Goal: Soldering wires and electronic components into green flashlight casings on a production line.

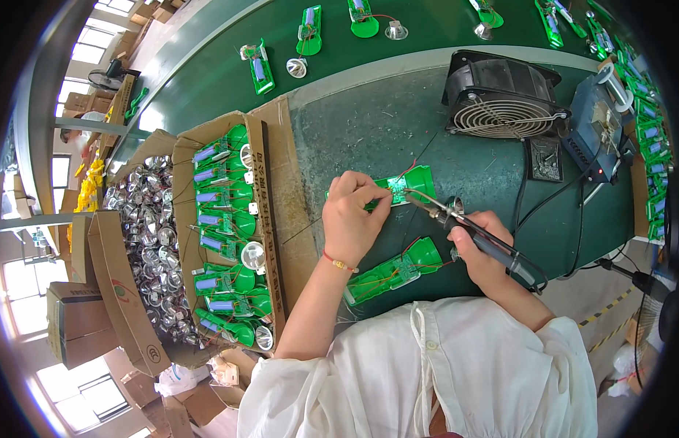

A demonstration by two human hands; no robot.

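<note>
My right hand (484, 244) grips a soldering iron (504, 255) with a dark handle and a thin metal guide along it. Its tip points at the circuit board (399, 187) in a green flashlight housing (421, 178) on the bench. At the left side of that board, my left hand (352, 212) is closed, thumb and fingertips pinched together. Whatever they pinch is too small to make out. A red wire (411, 169) rises from the board. Closer to me lies a second green housing (398, 271) with red wires. A small reflector (454, 205) sits just beyond my right hand.
To my left stand a cardboard box (270, 219) of green housings and another box of shiny reflectors (155, 241). A black fan (504, 95) and a blue soldering station (595, 135) with cables occupy the far right. Several housings line the green belt (420, 33) beyond.
</note>
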